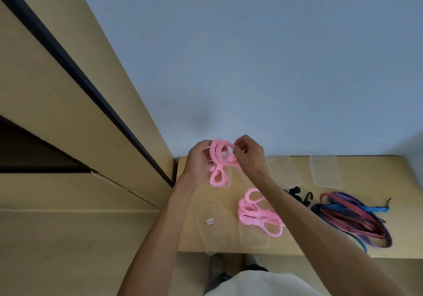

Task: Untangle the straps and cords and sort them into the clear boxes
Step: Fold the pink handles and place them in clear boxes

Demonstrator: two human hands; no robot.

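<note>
Both my hands hold a looped pink strap (218,158) up above the far left of the wooden table (286,248). My left hand (198,160) grips its left side. My right hand (248,154) pinches the top loop between thumb and fingertips. The strap's lower loops hang over a clear box (226,182) that is mostly hidden behind them. A second bunch of pink straps (258,213) lies on the table, partly over the clear box (254,236) at the front. Another clear box (214,227) with a small white label lies left of it.
Two more clear boxes (286,170) (326,170) lie at the back of the table. A black hooked cord (298,194) lies by my right forearm. A tangle of red, blue and purple cords (352,218) covers the right side. Tan cabinet panels stand on the left.
</note>
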